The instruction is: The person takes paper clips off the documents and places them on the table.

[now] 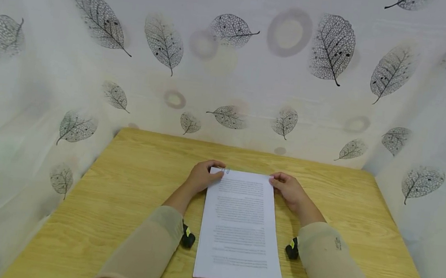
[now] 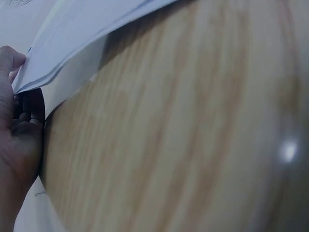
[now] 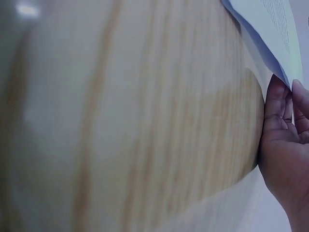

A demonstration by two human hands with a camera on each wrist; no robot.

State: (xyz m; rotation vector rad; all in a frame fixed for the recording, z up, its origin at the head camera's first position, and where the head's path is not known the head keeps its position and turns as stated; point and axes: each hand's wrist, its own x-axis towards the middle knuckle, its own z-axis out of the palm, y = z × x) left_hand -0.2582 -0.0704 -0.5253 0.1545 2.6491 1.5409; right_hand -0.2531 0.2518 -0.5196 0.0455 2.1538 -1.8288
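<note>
A stack of printed paper sheets lies lengthwise on the table, its far edge raised a little in the wrist views. Small paper clips sit at its far left corner. My left hand pinches that corner, thumb on top and fingers underneath. At the far right corner my right hand pinches the sheets between thumb and fingers. In the left wrist view the lifted sheets slope away from the table beside the left thumb. The right wrist view shows the paper's corner between thumb and fingers.
The wood-grain table extends on both sides of the papers. A pale curtain with a leaf print closes off the back and both sides. A black wrist camera hangs at the left sleeve, another wrist camera at the right sleeve.
</note>
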